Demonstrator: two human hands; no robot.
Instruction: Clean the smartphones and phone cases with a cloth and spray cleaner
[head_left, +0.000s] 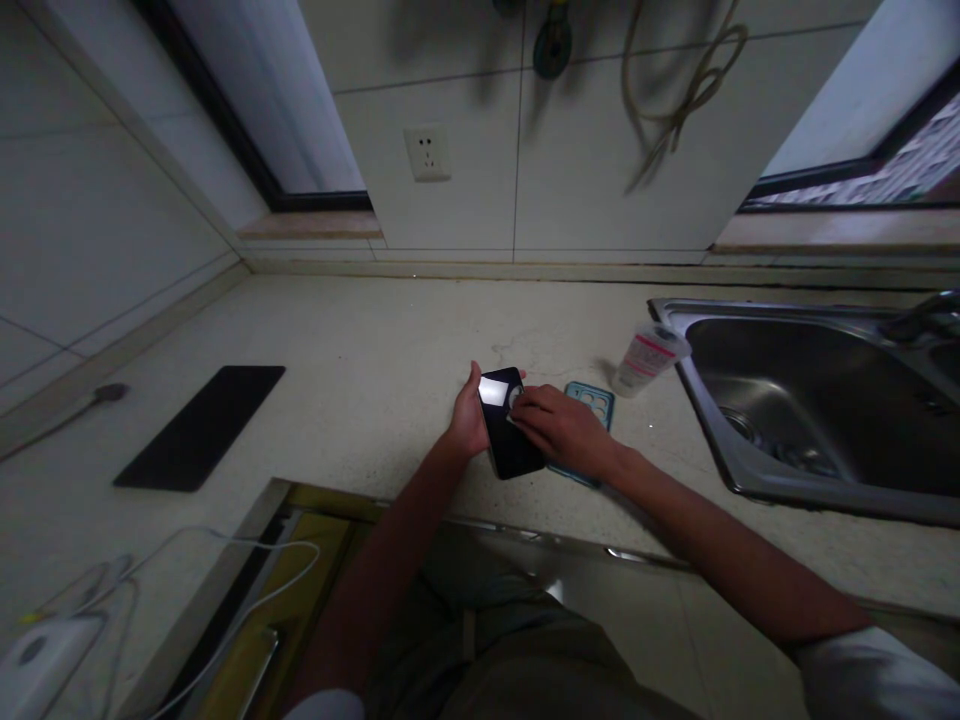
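A smartphone [517, 455] with a glossy black face is tilted above the counter, a bright reflection at its upper left corner. My left hand [468, 415] grips it along its left edge, thumb pointing up. Over the phone's upper right part, my right hand [559, 425] has its fingers pinched together on a small white pad [515, 398], which lies against the glass; its exact kind is unclear. Partly hidden beneath my right hand is a teal phone case [604, 399] with round camera holes, flat on the counter.
A clear plastic cup [649, 357] with pink print stands right of the case, beside the steel sink [795, 400]. On the left lie a black flat panel [202, 428] and a white device [49, 660] with cables. The counter's front edge [525, 533] runs below my forearms.
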